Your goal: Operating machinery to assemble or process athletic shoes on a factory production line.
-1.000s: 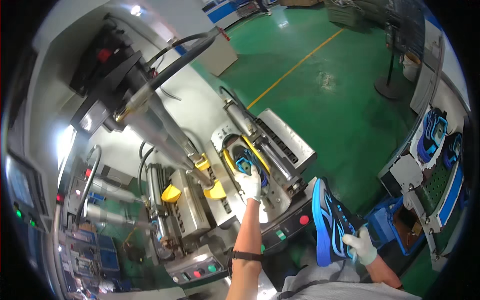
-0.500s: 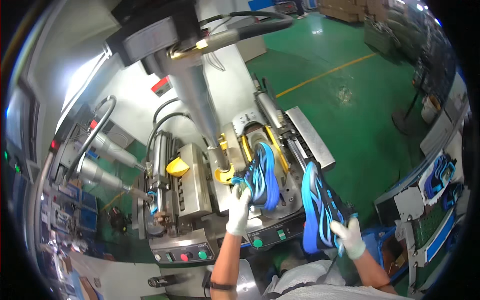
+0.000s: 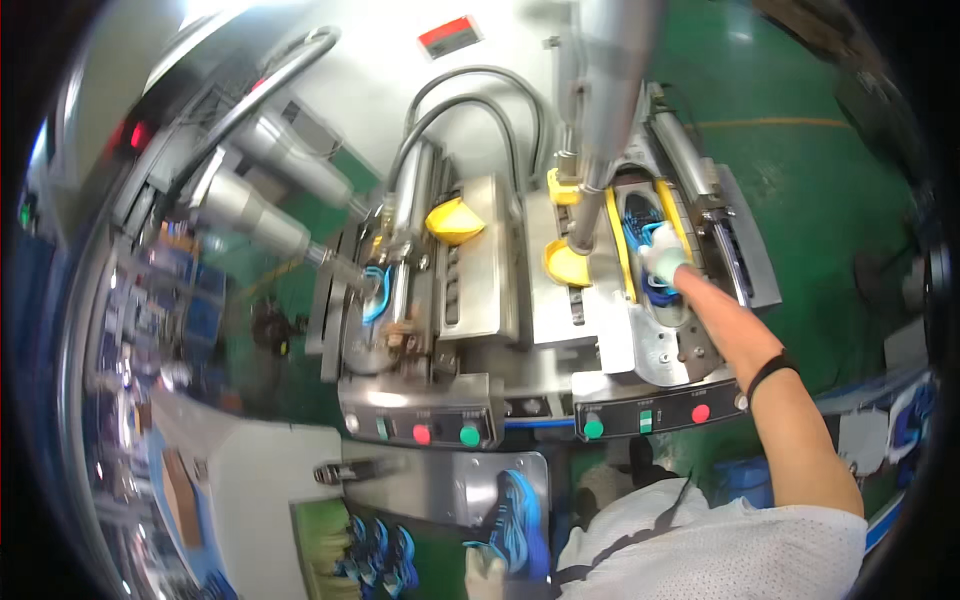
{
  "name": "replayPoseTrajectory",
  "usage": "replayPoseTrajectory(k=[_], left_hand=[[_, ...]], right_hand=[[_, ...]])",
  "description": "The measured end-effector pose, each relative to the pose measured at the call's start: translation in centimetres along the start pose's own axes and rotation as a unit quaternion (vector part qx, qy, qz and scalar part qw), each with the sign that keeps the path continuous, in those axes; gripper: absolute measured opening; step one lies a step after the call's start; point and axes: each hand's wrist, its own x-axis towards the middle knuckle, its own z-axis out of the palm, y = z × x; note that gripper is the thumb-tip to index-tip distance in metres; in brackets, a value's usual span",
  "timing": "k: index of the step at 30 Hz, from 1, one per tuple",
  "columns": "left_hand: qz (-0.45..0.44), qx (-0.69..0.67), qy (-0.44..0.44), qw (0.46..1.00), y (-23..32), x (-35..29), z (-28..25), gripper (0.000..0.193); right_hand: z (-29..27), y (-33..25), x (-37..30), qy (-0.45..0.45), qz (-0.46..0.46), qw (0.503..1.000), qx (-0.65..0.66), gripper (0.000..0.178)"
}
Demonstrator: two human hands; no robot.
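Upper left: strong white glow, its source unclear
White panel (image 3: 365, 90): brightly lit, close to washed out
Metal blocks (image 3: 480, 290): pale sheen, soft reflections
Control panels (image 3: 400, 430): dark shadow below their front edge
Green floor (image 3: 800, 190): dim, one blurred bright patch near the top
Hands (image 3: 665, 258): pale, soft-edged, fine detail lost
Left-side cylinders (image 3: 250, 215): smeared, as from motion blur
Picture rim: black corners, straight edges bowed

The left hand (image 3: 485, 575) now has its black-and-blue shoe (image 3: 520, 525) down on the near side of the machine (image 3: 490, 275), no longer above its right cradle (image 3: 663, 352). The right hand (image 3: 663, 257) moves in from the machine's near right corner; its other shoe (image 3: 638, 212) now sits inside the cradle.
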Motion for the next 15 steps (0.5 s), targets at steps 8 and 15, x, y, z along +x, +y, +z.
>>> replayPoseTrajectory(k=[8,15], left_hand=[[-0.162,-0.064,0.115,0.978,-17.5,2.8,9.9,0.08],[-0.135,-0.02,0.096,0.986,-16.9,4.1,8.6,0.092]], right_hand=[[-0.5,6.4,3.7,-0.177,-0.005,0.973,0.151,0.034],[3.8,-5.4,-29.4,0.084,-0.426,0.899,0.056,0.074]])
